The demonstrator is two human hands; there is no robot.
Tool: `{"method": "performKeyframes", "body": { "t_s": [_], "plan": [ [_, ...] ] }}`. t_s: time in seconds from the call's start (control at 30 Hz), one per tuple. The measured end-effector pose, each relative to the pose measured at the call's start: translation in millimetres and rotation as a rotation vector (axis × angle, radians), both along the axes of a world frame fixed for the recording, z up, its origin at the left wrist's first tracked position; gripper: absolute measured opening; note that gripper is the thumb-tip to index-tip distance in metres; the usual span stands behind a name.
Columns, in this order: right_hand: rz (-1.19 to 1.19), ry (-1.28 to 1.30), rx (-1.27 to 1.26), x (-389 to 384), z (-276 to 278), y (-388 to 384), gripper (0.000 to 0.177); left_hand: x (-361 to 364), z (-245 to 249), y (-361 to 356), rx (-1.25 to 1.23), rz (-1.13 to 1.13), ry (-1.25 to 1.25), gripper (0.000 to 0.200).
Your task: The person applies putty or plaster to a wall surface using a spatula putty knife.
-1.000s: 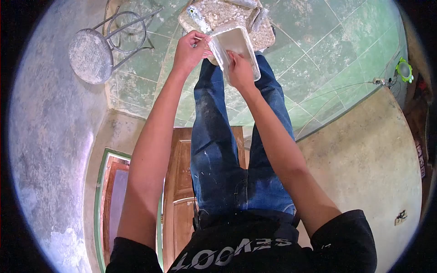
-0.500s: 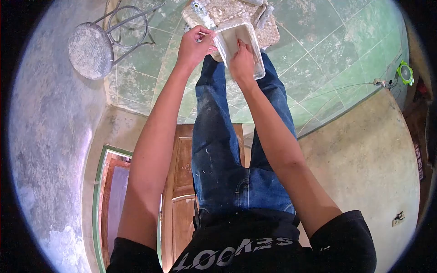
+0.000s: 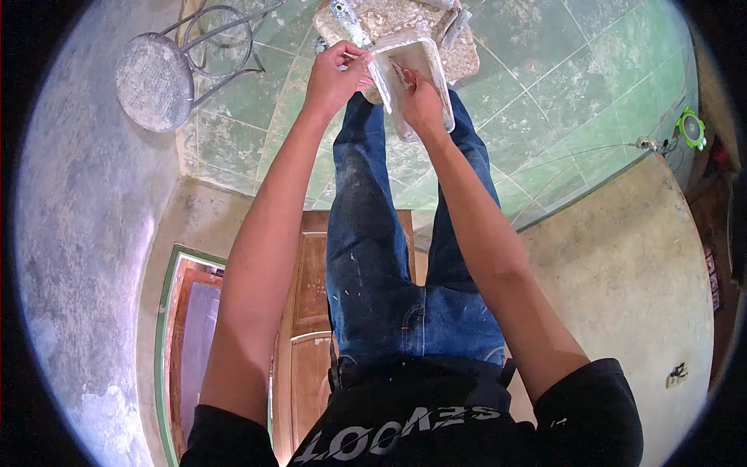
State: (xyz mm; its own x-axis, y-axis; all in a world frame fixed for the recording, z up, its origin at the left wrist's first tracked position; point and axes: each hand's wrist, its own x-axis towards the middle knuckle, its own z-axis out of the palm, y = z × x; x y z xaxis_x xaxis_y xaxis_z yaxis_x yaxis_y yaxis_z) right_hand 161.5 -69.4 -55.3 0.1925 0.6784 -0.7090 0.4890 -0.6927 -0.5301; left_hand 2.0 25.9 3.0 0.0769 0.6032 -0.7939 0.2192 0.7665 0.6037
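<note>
A whitish rectangular plastic container (image 3: 436, 54), smeared with pale residue, is tilted between my legs at the top of the view. My left hand (image 3: 339, 75) is closed at its left rim, thumb and fingers pinching the edge. My right hand (image 3: 422, 101) reaches inside, fingers curled together close to the inner left wall, where pale paste shows. Whether something small sits between those fingertips I cannot make out. Just beyond my left hand a paste-spattered tool handle (image 3: 348, 22) lies on a crusted slab (image 3: 389, 22).
A round stool (image 3: 154, 82) with metal legs lies tipped at the upper left. Green floor tiles (image 3: 537, 62) carry white smears. A small green fan-like device (image 3: 690, 128) stands at the right, with a cable running to it. A wooden door (image 3: 311, 303) is behind my legs.
My right hand has shifted slightly inside the container; its extended finger is now curled in with the others, near the left wall. My left hand keeps its place on the rim.
</note>
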Motion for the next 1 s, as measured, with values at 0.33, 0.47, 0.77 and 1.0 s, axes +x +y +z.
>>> {"method": "performKeyframes", "body": {
  "t_s": [0.33, 0.47, 0.77, 1.0],
  "plan": [
    [-0.061, 0.079, -0.037, 0, 9, 5, 0.028, -1, 2, 3, -0.044, -0.060, 0.008, 0.020],
    [-0.044, 0.062, 0.055, 5, 33, 2, 0.024, -1, 1, 3, -0.051, -0.060, 0.017, 0.018],
    [-0.110, 0.251, 0.031, 36, 68, -9, 0.022, 0, 2, 3, -0.058, -0.073, 0.041, 0.017],
    [-0.255, 0.427, -0.024, 64, 93, 1, 0.025, -1, 3, 2, -0.042, -0.064, 0.019, 0.022]
  ]
}}
